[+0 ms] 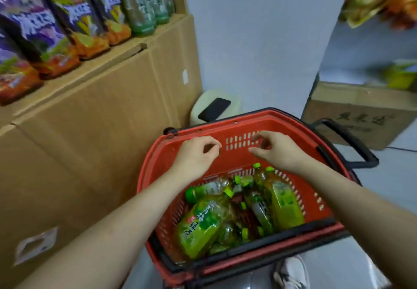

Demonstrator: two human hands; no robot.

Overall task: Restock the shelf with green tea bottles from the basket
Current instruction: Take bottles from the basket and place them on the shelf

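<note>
A red plastic basket (228, 130) stands on the floor in front of me. Several green tea bottles (203, 223) with green caps lie jumbled in its bottom. My left hand (195, 155) hovers over the far left part of the basket, fingers loosely curled with nothing in them. My right hand (274, 147) hovers beside it over the far middle, fingers spread and curved, also holding nothing. Both hands are above the bottles, not touching them. At the upper left, green tea bottles (144, 6) stand on a cardboard shelf (126, 47).
Purple and orange drink bottles (61, 29) fill the left of the shelf top. A big cardboard box (94, 130) forms the shelf front. A cream stool with a black phone (214, 108) stands behind the basket. Another box (358, 117) sits at right. My shoe (291, 273) is below the basket.
</note>
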